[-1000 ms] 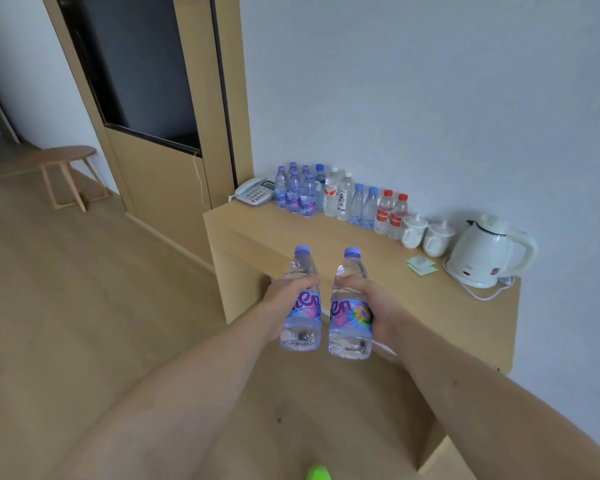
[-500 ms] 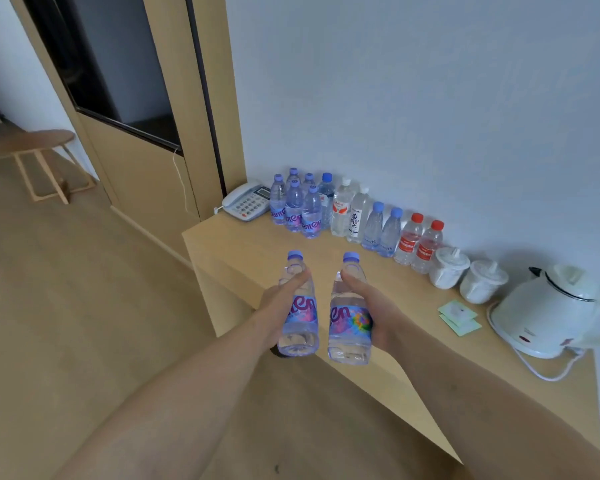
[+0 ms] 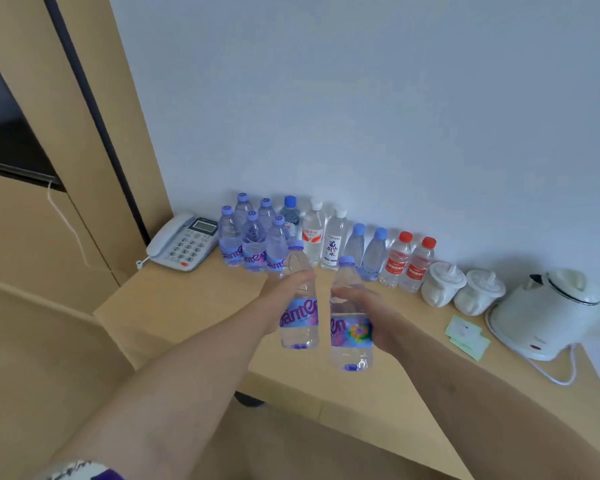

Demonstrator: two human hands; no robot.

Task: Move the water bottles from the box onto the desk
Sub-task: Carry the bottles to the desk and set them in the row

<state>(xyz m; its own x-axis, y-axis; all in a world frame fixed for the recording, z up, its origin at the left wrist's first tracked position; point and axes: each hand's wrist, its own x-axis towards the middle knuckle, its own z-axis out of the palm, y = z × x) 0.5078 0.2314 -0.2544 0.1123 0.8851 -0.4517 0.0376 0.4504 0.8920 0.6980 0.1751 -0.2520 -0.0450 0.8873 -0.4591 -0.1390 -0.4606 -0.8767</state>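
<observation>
My left hand (image 3: pixel 282 296) grips a clear water bottle (image 3: pixel 299 325) with a purple cap and purple label. My right hand (image 3: pixel 374 315) grips a second bottle (image 3: pixel 350 344) of the same kind. Both bottles are upright and held side by side in the air above the light wooden desk (image 3: pixel 194 306), just in front of a row of several bottles (image 3: pixel 312 237) standing along the wall. The box is out of view.
A white telephone (image 3: pixel 184 242) sits at the desk's back left corner. Two white lidded cups (image 3: pixel 461 289) and a white electric kettle (image 3: pixel 551 313) with its cord stand to the right. Green paper sachets (image 3: pixel 466 336) lie near the kettle. A wooden cabinet stands to the left.
Both hands have carried their bottles forward over the desk, closer to the row at the wall. The view has moved nearer to the desk.
</observation>
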